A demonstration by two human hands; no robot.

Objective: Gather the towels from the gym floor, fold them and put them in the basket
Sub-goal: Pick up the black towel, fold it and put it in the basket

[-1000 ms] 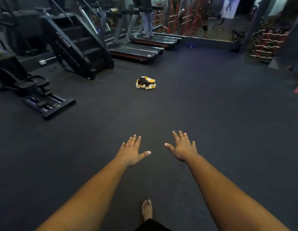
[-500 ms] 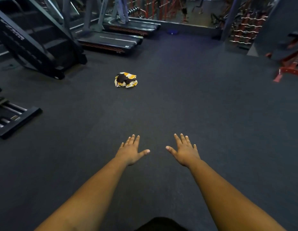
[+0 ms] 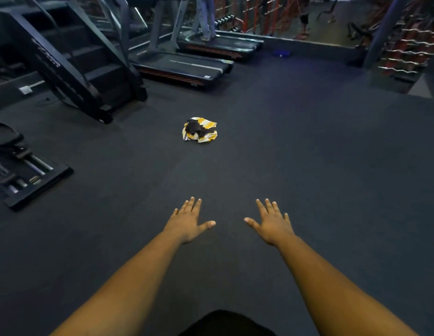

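Observation:
A crumpled pile of towels (image 3: 199,130), yellow-and-white striped with a dark cloth on top, lies on the dark gym floor ahead of me. Both my arms stretch forward, palms down. My left hand (image 3: 186,220) and my right hand (image 3: 271,223) have their fingers straight and spread and hold nothing. The pile lies well beyond my fingertips, a little left of centre. No basket is in view.
A stair-climber machine (image 3: 72,64) stands at the back left, with treadmills (image 3: 182,69) behind it; a person's legs (image 3: 206,18) stand on the far one. A low black machine base (image 3: 26,175) sits at the left. A barbell rack (image 3: 407,49) stands at the right.
The towel pile has come nearer and lower in view as I walked toward it. My hands stay outstretched and empty.

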